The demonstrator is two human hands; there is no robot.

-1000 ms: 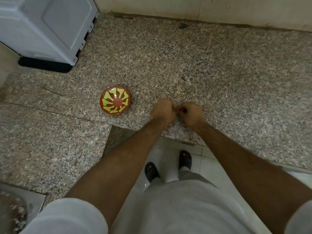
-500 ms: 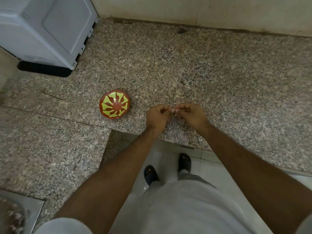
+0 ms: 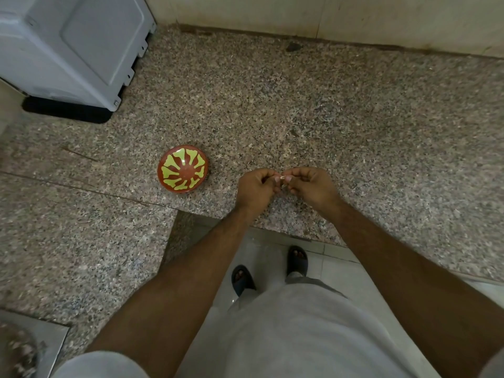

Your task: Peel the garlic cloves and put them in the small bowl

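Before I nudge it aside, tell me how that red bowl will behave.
The red bowl is small, so probably light enough to slide easily. The counter is smooth stone, so a hard push may send it skidding. It sits low and wide; tipping looks unlikely.

— What sort of place is this?

— A home kitchen, by the look of it — a speckled granite countertop (image 3: 300,99) running into an L-shaped corner against a plain wall (image 3: 354,15).

— Anything else?

— A grey appliance (image 3: 71,47) at the back, a tiled floor (image 3: 341,271) below, and perhaps a steel sink (image 3: 51,336) at the near left edge.
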